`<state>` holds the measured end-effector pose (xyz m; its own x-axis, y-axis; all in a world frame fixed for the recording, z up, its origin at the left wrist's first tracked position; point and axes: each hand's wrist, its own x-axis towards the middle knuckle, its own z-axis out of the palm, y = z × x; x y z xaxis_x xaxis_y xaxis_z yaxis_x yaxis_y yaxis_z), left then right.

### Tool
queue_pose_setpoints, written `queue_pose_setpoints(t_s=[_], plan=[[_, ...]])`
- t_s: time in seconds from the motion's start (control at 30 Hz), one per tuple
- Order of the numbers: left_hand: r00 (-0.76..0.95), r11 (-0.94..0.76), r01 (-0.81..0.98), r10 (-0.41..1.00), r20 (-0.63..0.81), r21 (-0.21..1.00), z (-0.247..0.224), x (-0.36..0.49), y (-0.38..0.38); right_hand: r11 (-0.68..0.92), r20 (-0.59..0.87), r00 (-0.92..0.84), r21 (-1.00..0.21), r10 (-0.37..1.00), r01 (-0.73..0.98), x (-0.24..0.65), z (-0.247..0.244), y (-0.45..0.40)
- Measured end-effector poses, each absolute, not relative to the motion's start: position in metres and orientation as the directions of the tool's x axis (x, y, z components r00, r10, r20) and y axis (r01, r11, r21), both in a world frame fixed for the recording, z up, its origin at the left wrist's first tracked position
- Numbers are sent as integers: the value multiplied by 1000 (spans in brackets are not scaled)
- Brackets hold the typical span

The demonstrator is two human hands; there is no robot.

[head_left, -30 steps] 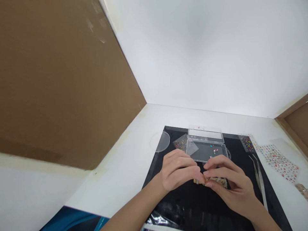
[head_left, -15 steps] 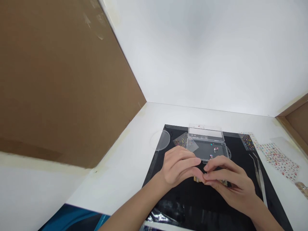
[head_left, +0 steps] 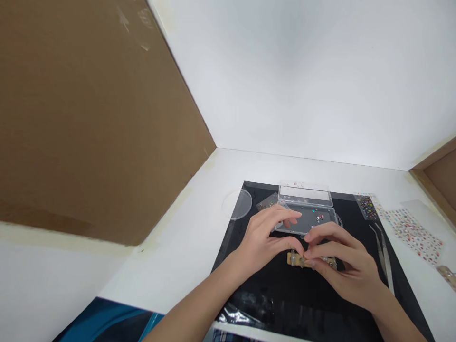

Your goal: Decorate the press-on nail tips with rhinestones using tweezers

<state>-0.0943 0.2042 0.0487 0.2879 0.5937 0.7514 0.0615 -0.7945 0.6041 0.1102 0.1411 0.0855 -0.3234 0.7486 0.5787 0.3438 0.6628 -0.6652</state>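
My left hand (head_left: pixel 265 237) has its thumb and fingers spread apart, with the thumb tip close to a small yellowish strip (head_left: pixel 294 259) that carries small clear pieces. My right hand (head_left: pixel 345 261) is pinched over this strip; what sits between its fingertips is too small to make out. The strip lies on a black mat (head_left: pixel 292 294). Just beyond my hands stands an open clear case (head_left: pixel 304 219) with a few tiny coloured charms (head_left: pixel 319 218) in it. My left fingers reach over its near left corner.
Tweezers (head_left: pixel 384 256) lie on the mat's right side. Sticker sheets (head_left: pixel 413 232) spread at the far right, near another small strip (head_left: pixel 447 276). A clear round disc (head_left: pixel 242 204) rests at the mat's left edge. Brown board (head_left: pixel 89 118) stands on the left.
My left hand has opened, its fingers lifting away from the thumb and over the case. More of the yellowish strip shows. My right hand has stayed pinched in nearly the same place.
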Motion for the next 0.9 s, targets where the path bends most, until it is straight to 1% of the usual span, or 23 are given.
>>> queue_pose_setpoints(t_s=[0.1, 0.2, 0.3, 0.5, 0.7, 0.77, 0.9], plan=[[362, -791, 162, 603, 711, 589, 52, -104, 199, 658, 565, -338, -640, 753, 398, 117, 84, 145], [464, -695, 299, 705, 537, 654, 53, -124, 186, 639, 494, -405, -602, 770, 479, 127, 80, 150], [494, -656, 324, 732, 469, 682, 51, -145, 172, 634, 409, -488, -570, 771, 523, 131, 77, 153], [585, -761, 295, 622, 521, 578, 41, -160, 169, 641, 388, -512, -505, 766, 578, 123, 81, 153], [655, -818, 293, 549, 519, 495, 37, -148, 174, 672, 400, -541, -414, 740, 613, 116, 79, 151], [651, -816, 280, 549, 525, 506, 34, -142, 176, 674, 391, -549, -398, 739, 623, 117, 75, 151], [592, -775, 260, 599, 539, 576, 24, -135, 180, 682, 369, -574, -409, 731, 606, 118, 72, 152]])
